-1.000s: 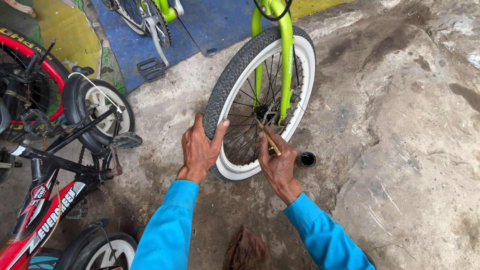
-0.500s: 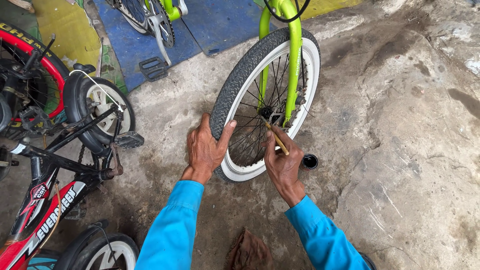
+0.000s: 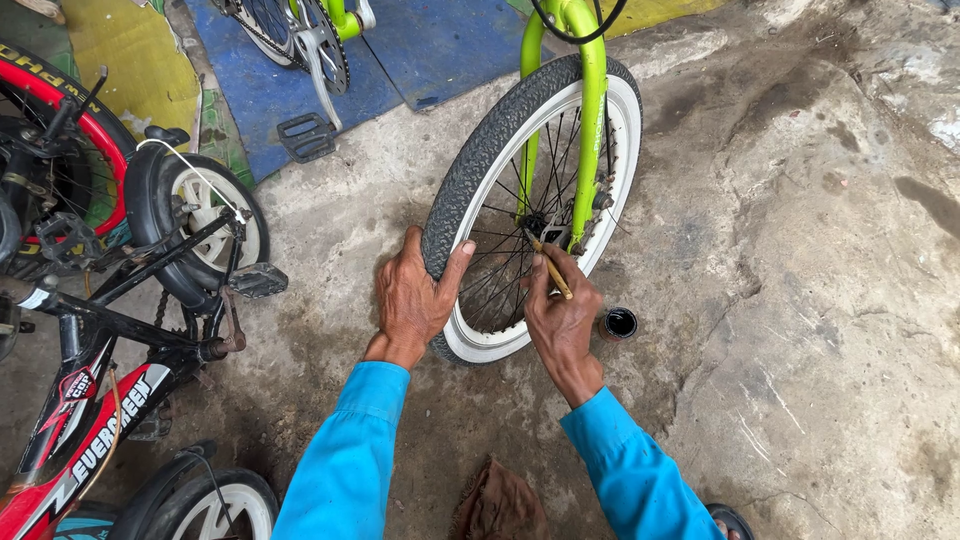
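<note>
Black knobbly tyre on white-rimmed wheel [image 3: 470,190] gripped by left hand [image 3: 415,300]; right hand [image 3: 562,318] pinches thin yellow-handled brush [image 3: 551,270] at hub. Advise steadying wheel, short strokes.

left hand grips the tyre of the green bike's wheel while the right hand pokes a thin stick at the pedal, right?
Not quite: in the head view the right hand points the thin stick at the wheel's hub, not the pedal. The left hand does grip the tyre.
</note>
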The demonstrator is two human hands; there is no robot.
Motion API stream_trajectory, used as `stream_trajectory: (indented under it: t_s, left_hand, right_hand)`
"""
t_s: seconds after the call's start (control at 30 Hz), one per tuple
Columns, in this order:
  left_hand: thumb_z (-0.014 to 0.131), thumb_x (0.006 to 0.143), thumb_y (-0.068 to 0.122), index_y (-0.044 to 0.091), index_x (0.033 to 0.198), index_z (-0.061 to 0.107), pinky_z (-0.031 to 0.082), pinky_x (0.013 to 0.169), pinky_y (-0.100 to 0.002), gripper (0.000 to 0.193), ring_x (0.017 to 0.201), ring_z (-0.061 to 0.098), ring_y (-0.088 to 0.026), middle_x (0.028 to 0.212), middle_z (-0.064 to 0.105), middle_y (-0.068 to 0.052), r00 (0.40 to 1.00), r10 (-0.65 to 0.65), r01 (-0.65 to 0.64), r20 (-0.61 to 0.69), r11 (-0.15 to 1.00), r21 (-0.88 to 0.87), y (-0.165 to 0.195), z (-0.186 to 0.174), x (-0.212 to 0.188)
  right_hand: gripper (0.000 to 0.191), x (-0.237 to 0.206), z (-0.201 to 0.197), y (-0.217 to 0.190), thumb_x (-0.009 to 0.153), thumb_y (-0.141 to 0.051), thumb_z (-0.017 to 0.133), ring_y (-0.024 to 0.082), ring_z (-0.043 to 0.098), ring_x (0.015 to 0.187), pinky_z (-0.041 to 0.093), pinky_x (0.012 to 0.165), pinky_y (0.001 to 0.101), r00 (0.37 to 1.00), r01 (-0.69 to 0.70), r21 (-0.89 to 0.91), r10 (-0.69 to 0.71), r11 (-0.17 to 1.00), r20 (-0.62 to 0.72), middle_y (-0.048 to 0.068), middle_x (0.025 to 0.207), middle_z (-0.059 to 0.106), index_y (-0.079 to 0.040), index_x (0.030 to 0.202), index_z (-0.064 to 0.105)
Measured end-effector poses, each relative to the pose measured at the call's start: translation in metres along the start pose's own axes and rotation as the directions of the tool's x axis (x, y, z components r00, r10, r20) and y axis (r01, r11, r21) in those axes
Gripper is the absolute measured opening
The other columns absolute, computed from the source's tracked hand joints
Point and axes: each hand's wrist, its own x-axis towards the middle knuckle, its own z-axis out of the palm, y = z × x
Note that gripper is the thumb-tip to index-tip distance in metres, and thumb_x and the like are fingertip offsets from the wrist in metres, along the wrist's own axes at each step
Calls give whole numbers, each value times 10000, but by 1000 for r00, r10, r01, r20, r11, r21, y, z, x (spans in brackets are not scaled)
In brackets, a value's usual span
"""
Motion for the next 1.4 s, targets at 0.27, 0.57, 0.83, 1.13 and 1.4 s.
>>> stream_trajectory:
  t_s: [0.27, 0.57, 0.83, 1.13, 1.4]
  left_hand:
    - [634, 966, 509, -12, 1032, 613, 586, 646, -461, 525, 615, 734, -316, 716, 716, -164, 1000, 1, -1, 11, 1000, -10, -4, 1, 1]
    - [644, 970, 477, -52, 1086, 599, 596, 581, -438, 543, 583, 735, -292, 714, 713, -172, 1000, 14, -14, -2, 1000, -15, -6, 4, 1]
    - [648, 973, 476, -49, 1091, 605, 597, 600, -433, 539, 609, 747, -298, 736, 729, -176, 1000, -1, 1, 0, 1000, -20, -7, 4, 1]
    - [612, 977, 508, -69, 1147, 593, 585, 637, -458, 601, 674, 756, -344, 769, 732, -199, 1000, -5, 5, -8, 998, -55, -9, 4, 1]
    - [609, 979, 524, -84, 1169, 590, 580, 599, -453, 637, 632, 744, -329, 737, 721, -198, 1000, 12, -12, -19, 1000, -7, -12, 7, 1]
  right_hand:
    - [285, -7, -15, 8, 998, -168, 641, 197, 785, 683, 547, 416, 277, 951, -310, 350, 279, 884, 135, 165, 877, 781, 56, 1163, 701]
    - [292, 0, -14, 20, 1027, -190, 620, 200, 806, 731, 578, 463, 272, 973, -227, 258, 206, 939, 107, 184, 901, 779, 48, 1168, 714]
    - [327, -4, -22, 11, 1025, -229, 620, 224, 785, 750, 577, 452, 300, 952, -300, 540, 279, 786, 124, 197, 944, 767, 46, 1189, 689]
    - [310, -5, -13, 17, 1004, -197, 656, 232, 761, 722, 525, 459, 290, 868, -459, 771, 409, 442, 282, 196, 934, 769, 71, 1158, 688]
    - [283, -6, -16, 34, 1002, -177, 661, 226, 762, 720, 525, 457, 294, 878, -414, 771, 434, 484, 199, 199, 919, 758, 59, 1155, 694]
